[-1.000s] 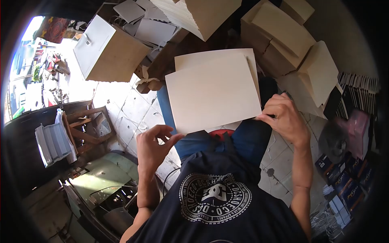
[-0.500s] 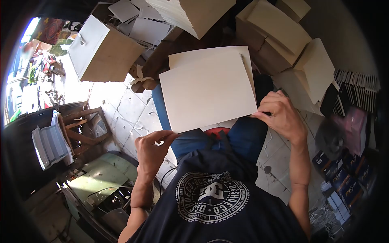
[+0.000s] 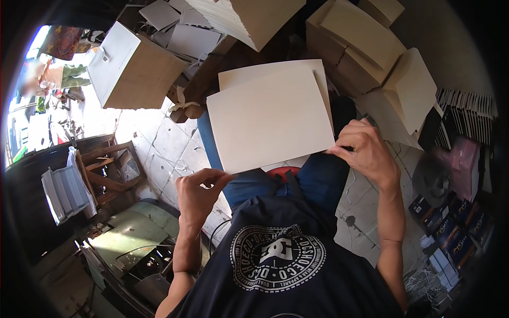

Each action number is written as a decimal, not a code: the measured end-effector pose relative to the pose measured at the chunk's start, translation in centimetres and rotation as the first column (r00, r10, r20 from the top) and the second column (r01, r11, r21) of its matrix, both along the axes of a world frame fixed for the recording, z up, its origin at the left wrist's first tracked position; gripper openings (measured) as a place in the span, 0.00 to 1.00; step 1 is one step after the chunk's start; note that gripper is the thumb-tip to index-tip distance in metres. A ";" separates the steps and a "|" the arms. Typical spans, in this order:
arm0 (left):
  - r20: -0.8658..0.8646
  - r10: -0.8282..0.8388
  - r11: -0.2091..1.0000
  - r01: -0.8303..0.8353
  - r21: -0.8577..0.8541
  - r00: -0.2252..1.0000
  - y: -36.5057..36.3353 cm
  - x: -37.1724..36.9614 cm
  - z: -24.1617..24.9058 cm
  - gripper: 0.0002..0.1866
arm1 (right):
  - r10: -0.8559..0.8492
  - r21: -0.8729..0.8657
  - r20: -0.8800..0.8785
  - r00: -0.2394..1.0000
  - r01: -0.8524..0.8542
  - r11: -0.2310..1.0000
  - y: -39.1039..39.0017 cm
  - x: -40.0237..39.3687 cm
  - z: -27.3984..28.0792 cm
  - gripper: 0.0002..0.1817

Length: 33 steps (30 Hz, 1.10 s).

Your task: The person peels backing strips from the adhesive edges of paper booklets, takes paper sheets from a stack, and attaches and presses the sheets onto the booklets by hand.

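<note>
A large cream-white paper sheet [image 3: 269, 127] lies over my lap, its near edge slanting up to the right. My left hand [image 3: 199, 193] pinches its near left corner between thumb and fingers. At the near right corner, my right hand [image 3: 363, 148] grips the sheet the same way, with the other fingers curled. Beneath it, a second cream sheet or stack [image 3: 270, 72] shows along the far and right sides, offset from the top sheet. What supports this lower layer is hidden.
Cream paper stacks [image 3: 366, 37] stand ahead right, and a white-topped stack [image 3: 143, 69] ahead left. Thin dark-and-white items [image 3: 461, 114] line the right side above dark blue boxes [image 3: 450, 233]. A green machine [image 3: 138, 228] sits at lower left. A person [image 3: 50, 74] is outside at far left.
My hands and the sheet keep nearly the same position, with a very slight shift of the whole view. At far left, the person outside has come more into view.
</note>
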<state>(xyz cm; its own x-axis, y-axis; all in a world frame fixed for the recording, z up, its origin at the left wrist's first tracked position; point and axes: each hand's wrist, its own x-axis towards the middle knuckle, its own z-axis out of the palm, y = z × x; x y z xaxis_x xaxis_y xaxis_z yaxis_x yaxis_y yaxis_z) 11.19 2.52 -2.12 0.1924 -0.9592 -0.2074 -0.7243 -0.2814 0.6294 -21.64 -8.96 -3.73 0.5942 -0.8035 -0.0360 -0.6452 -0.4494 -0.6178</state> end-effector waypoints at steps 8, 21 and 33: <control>-0.574 0.364 0.916 -0.171 0.363 0.733 0.0 1.5 -3.8 0.37 | -0.007 -0.020 0.028 1.000 0.008 1.000 0.1 0.0 -0.4 0.12; -0.618 0.281 0.939 -0.076 0.336 0.734 0.1 1.0 -4.2 0.28 | 0.001 -0.001 -0.012 1.000 -0.001 1.000 0.3 -0.5 -0.7 0.15; -0.733 0.472 0.878 -0.334 0.342 0.489 0.4 -2.0 -4.8 0.27 | 0.040 -0.427 -0.189 0.981 -0.119 0.896 9.3 13.9 -2.4 0.34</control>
